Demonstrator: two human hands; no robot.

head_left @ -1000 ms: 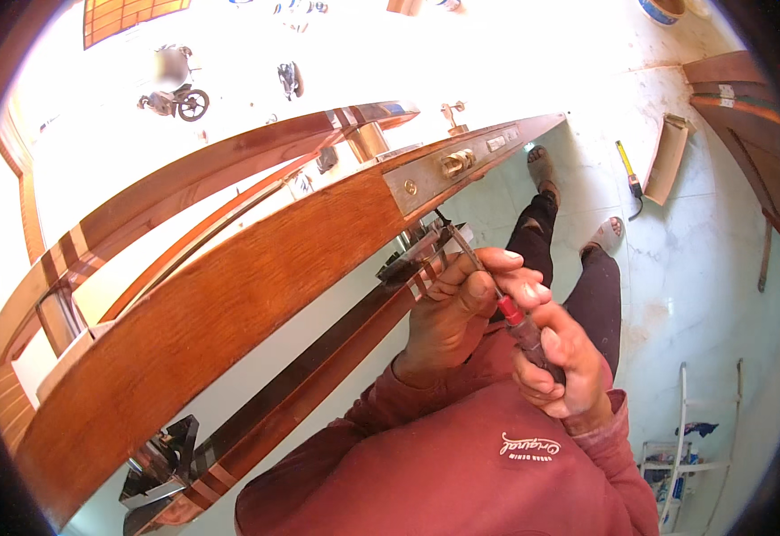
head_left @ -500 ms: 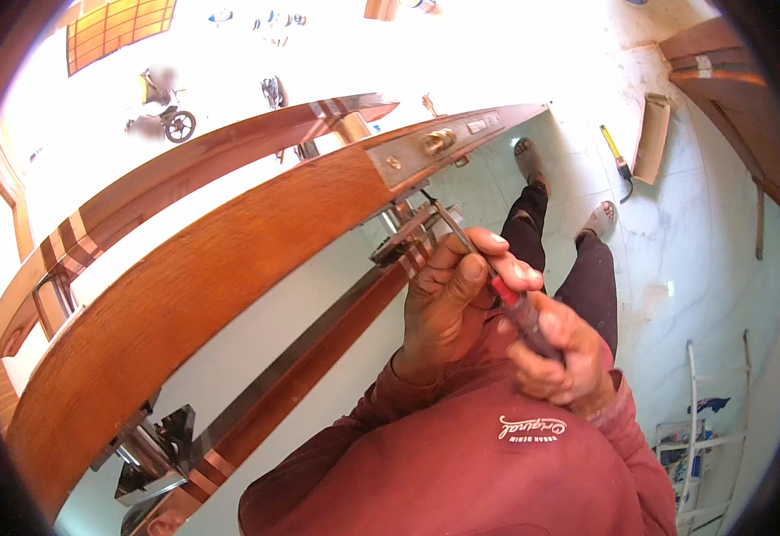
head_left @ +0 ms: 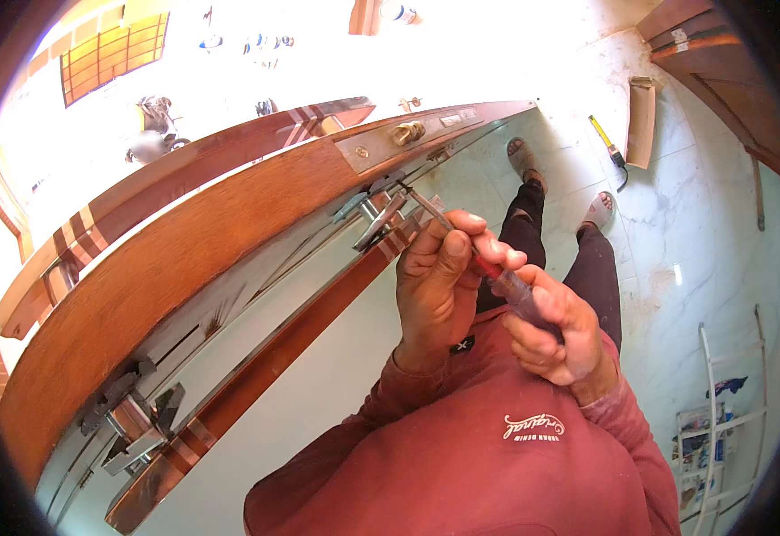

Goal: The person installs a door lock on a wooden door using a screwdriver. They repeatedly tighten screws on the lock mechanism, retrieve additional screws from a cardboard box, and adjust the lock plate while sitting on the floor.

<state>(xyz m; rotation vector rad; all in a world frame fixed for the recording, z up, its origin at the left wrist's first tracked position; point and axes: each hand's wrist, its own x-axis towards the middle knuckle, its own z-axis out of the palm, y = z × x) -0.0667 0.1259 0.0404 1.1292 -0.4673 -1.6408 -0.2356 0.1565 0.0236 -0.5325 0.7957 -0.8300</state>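
Left hand (head_left: 441,268) pinches the shaft of the screwdriver (head_left: 488,268); right hand (head_left: 555,326) is clenched round its clear handle (red collar showing). Tip points toward 10 o'clock at the metal door handle (head_left: 377,214) on the wooden door (head_left: 184,259).

The screwdriver (head_left: 488,268) shows only in part: its middle is covered by the fingers (head_left: 461,234) of the left hand (head_left: 439,286), and the end of its clear handle disappears inside the closed right hand (head_left: 555,326). Where its tip meets the metal fitting (head_left: 374,214) on the wooden door (head_left: 184,268) is too small to make out. The long pull handle (head_left: 256,384) runs out past the dark lower rim. The bright area beyond the door is washed out, with a blurred shape (head_left: 153,134) there.
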